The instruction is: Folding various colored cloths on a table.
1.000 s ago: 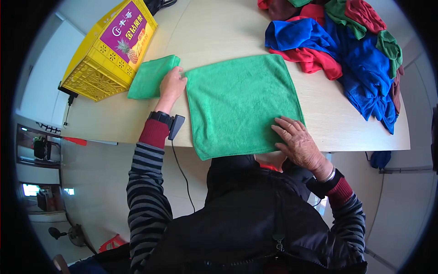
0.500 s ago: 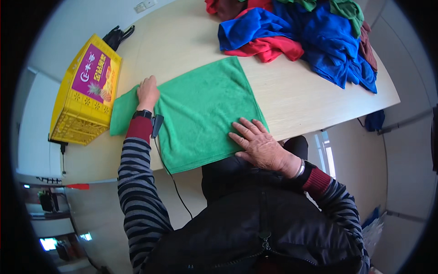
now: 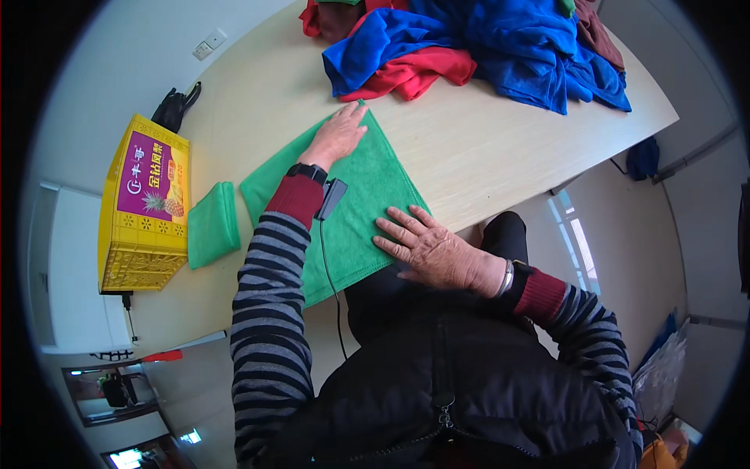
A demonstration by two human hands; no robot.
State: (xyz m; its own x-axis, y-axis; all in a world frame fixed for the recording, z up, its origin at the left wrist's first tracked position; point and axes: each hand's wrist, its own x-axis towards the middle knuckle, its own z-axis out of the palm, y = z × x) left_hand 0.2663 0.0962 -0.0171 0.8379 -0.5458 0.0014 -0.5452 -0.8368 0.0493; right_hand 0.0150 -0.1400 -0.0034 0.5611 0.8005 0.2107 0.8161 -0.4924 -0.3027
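A green cloth (image 3: 379,176) lies spread flat on the table in front of me, its near edge reaching the table's edge by my lap. My left hand (image 3: 337,137) rests on its far corner, fingers stretched out over the fabric. Near the cloth's right edge, close to me, my right hand (image 3: 441,254) presses down flat with its fingers spread. To the left of this cloth sits a folded green cloth (image 3: 212,227), beside a yellow crate. My left forearm covers part of the spread cloth.
The yellow crate (image 3: 144,250) with a purple panel stands at the table's left. A heap of blue cloths (image 3: 523,55) and a red cloth (image 3: 422,72) lies at the back. A black item (image 3: 173,109) is behind the crate. A cable (image 3: 332,281) hangs from my left wrist.
My left hand has moved from the folded cloth by the crate to the spread cloth's far corner. My right hand stays on the spread cloth. The view has shifted.
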